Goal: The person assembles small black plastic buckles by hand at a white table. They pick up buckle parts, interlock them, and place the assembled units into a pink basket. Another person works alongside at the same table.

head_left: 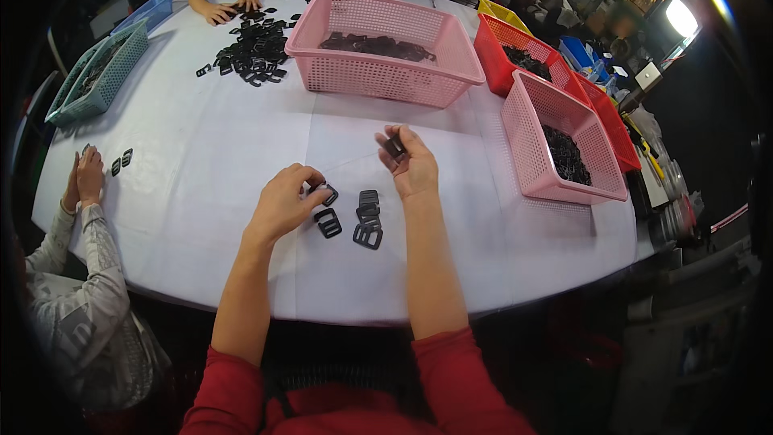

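Observation:
My left hand point(283, 201) is closed, with thumb and fingertips on a black plastic slide buckle point(329, 196) just above the white table. Right below it, another slide buckle point(328, 224) lies flat. A short column of several overlapping black buckles point(368, 216) rests between my two forearms. Raised a little higher and farther off, my right hand point(415, 165) has its fingers bent around one black buckle point(394, 147), which is slightly blurred.
Beyond my hands stands a pink basket point(386, 80) with black buckles inside. Another pink basket point(564, 185) and a red basket point(491, 36) are at the right. A buckle heap point(254, 48) lies far left, near a co-worker's hands. Green baskets point(101, 97) and a second co-worker's hands are at left.

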Demonstrator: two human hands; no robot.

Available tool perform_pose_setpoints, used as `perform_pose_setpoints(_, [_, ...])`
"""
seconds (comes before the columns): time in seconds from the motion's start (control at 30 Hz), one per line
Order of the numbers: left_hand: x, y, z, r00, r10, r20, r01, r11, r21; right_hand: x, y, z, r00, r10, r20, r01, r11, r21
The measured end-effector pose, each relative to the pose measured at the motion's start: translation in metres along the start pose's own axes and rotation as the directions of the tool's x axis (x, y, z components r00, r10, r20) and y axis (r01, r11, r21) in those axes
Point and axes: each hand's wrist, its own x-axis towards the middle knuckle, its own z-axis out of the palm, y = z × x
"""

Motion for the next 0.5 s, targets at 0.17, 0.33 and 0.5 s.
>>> perform_pose_setpoints(0.17, [-0.016, 0.002, 0.006, 0.986, 0.150, 0.074, -0.163, 0.960, 0.228, 0.014, -0.005, -0.041, 0.996, -0.005, -0.090, 0.013, 0.996, 0.091])
perform_pose_setpoints(0.33, [-0.003, -0.003, 0.019, 0.972, 0.204, -0.119, -0.174, 0.959, 0.223, 0.017, -0.007, -0.024, 1.000, 0.015, -0.004, -0.015, 1.000, -0.001])
perform_pose_setpoints(0.5, [0.003, -0.004, 0.029, 0.971, 0.184, -0.151, -0.158, 0.973, 0.168, -0.003, -0.012, 0.002, 0.993, 0.107, 0.051, -0.102, 0.990, -0.098])
